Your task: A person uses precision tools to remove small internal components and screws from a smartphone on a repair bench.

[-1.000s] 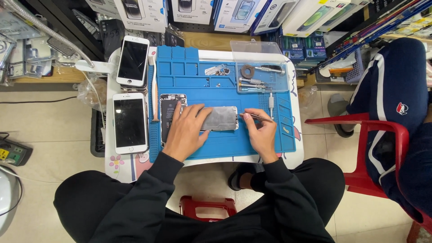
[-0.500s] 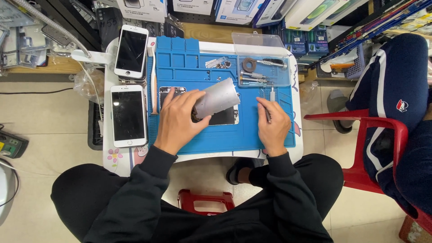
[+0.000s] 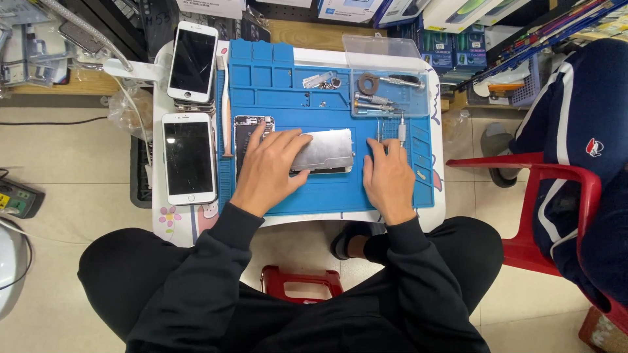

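My left hand (image 3: 271, 167) rests flat on the blue work mat (image 3: 314, 189), its fingers pressing on a silver metal phone panel (image 3: 325, 151) that lies flat. Beside it, partly under my fingers, lies an opened phone body (image 3: 246, 129) with its insides showing. My right hand (image 3: 388, 178) lies on the mat to the right of the panel, and a slim screwdriver (image 3: 401, 130) sticks out from between its fingers, pointing away from me.
Two white phones (image 3: 190, 157) (image 3: 193, 61) lie at the table's left side. A clear tray (image 3: 386, 91) with tools and a tape roll sits at the mat's far right. A red plastic chair (image 3: 543, 196) with another person stands to the right. A red stool (image 3: 301, 282) is below.
The metal panel, tilted up in my left hand half a second ago, now lies flat on the mat. My right hand has shifted slightly towards me and left.
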